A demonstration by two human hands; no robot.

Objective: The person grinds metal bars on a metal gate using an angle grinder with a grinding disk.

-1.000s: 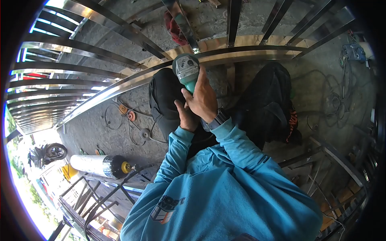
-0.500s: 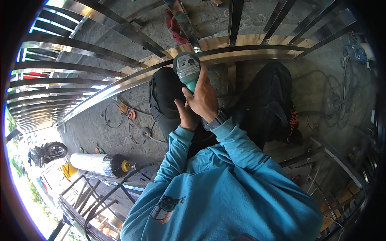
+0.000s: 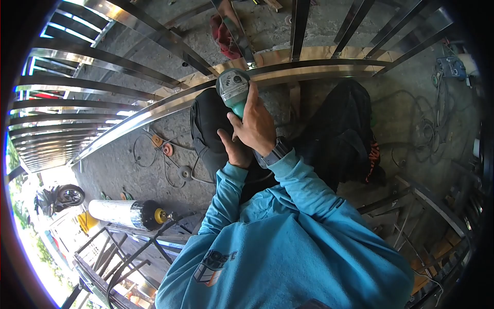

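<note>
An angle grinder (image 3: 234, 88) with a grey head and green body is held in front of me, its head close to the lower rail of the metal frame (image 3: 288, 69). My right hand (image 3: 259, 126) is wrapped round its body, with the fingers along the right side. Lower down, my left hand (image 3: 237, 149) is closed under the rear of the tool, which the hands and wrist partly hide. The disc side is turned away from me.
Shiny metal bars (image 3: 103, 64) fan out ahead and to the left. A gas cylinder (image 3: 126, 212) lies at the lower left, near discs and cables (image 3: 167, 149) on the floor. A blue machine (image 3: 452, 68) stands at the right. A red cloth (image 3: 224, 38) lies beyond the rail.
The grinder and both hands have shifted slightly to the left. The grip looks the same.
</note>
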